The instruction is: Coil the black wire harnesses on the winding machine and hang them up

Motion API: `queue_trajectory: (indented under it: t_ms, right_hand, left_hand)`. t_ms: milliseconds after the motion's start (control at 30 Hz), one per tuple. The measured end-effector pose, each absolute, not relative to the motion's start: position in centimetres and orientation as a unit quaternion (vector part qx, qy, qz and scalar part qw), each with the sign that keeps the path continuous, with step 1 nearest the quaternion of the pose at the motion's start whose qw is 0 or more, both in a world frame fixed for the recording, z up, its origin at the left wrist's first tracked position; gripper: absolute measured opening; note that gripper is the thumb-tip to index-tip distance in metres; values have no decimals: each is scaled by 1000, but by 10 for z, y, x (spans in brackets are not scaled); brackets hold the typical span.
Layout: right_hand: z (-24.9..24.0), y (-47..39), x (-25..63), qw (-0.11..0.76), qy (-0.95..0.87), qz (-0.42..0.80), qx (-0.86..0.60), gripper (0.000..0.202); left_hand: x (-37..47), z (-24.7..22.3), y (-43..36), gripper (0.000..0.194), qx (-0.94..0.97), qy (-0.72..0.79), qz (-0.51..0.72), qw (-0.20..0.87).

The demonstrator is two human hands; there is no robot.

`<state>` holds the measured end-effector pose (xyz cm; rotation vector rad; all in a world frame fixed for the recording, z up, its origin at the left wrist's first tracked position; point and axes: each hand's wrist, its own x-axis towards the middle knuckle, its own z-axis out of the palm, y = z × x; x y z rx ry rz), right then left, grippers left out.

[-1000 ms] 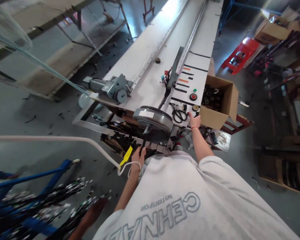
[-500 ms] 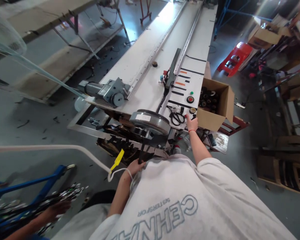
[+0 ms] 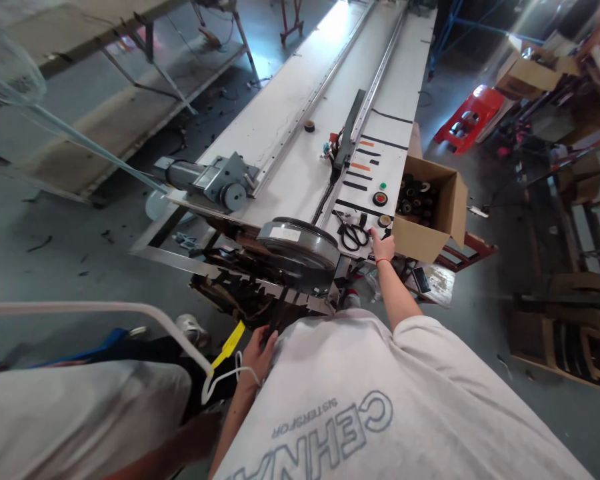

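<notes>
Black strip (image 3: 279,309) lies at the fingertips of the left hand (image 3: 259,352), which I read as pinching it, close against the shirt (image 3: 330,380). It merges into the shadow below the dark reel (image 3: 305,252), so I cannot trace its course. The right hand (image 3: 383,247) is well apart from it, at the near corner of the desk (image 3: 275,107); its fingers are bent, but I cannot tell whether they grip anything. Just beside it I see scissors (image 3: 355,233) and a tape roll (image 3: 385,221). White cord (image 3: 130,307) with a yellow tag (image 3: 230,343) reaches the left wrist; whether it loops round, I cannot make out. Farther out stands a cardboard box (image 3: 423,243), its contents dark, and a co-worker (image 3: 80,413) is cut off at lower left.
</notes>
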<state>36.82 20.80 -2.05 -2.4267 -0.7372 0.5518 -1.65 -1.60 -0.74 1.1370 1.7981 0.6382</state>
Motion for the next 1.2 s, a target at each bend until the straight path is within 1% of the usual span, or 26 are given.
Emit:
queue_trajectory:
  t_ms: [167,367,533,667,833,900,967,1033,1067,1100,1167,1200]
  right_hand:
    - [-18,208,367,272,-270,212,-899,69]
    - [-17,208,367,267,-272,209,-901,69]
    - [-16,208,367,263,-275,210,-901,69]
    - [-12,207,365,267,-273,214,-899,69]
    - [-8,207,363,269,-265,230,-897,69]
    - [-2,207,363,268,-291,205,-895,67]
    - [10,208,360,282,-354,122,-883,67]
    - [29,214,351,319,-440,56,-838,63]
    - [40,220,343,339,-485,65,-803,57]
    - [51,227,334,354,-529,105,-764,48]
    - [72,246,307,346,-612,242,-669,33]
    - [80,257,290,328,-641,306,-623,32]
  left_hand:
    - [0,-10,-4,57,415,726,314,449]
    - [18,-17,14,58,422,689,373,456]
    - [26,-20,36,54,400,683,408,455]
    - [30,-21,56,54,404,678,417,450]
    - [36,-20,76,59,421,668,414,453]
    - [38,-19,80,55,409,660,431,459]
    - [37,-17,83,47,397,660,438,462]
    - [35,-16,85,41,392,670,420,470]
    - [33,-15,86,42,390,675,404,479]
    - [32,-14,87,44,387,676,388,492]
    - [31,-12,91,47,374,670,372,522]
    - [32,-10,94,49,367,663,371,537]
